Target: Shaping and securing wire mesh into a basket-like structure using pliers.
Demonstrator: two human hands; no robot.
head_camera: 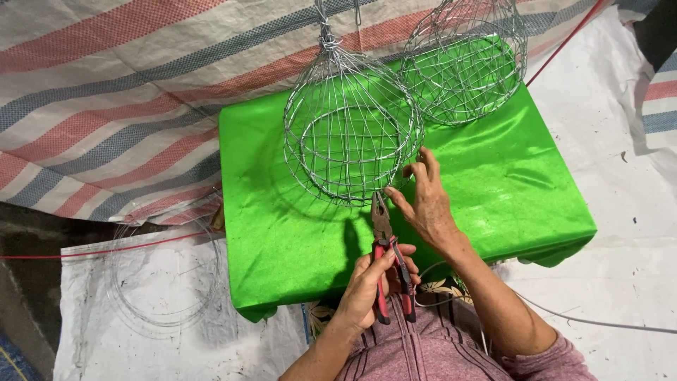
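A round wire basket frame (350,134) hangs over a table draped in bright green cloth (486,176). My left hand (368,288) grips red-handled pliers (390,264), jaws pointing up at the basket's lower rim. My right hand (426,204) is spread open, its fingertips touching the wire at the basket's lower right edge, just beside the plier jaws. Whether the jaws pinch a wire is too small to tell.
A second wire basket (467,60) hangs at the back right over the cloth. Coils of loose wire (166,279) lie on the white sheet at left. A striped tarp (106,106) hangs behind. A red cord (92,250) and a grey wire (592,321) cross the floor.
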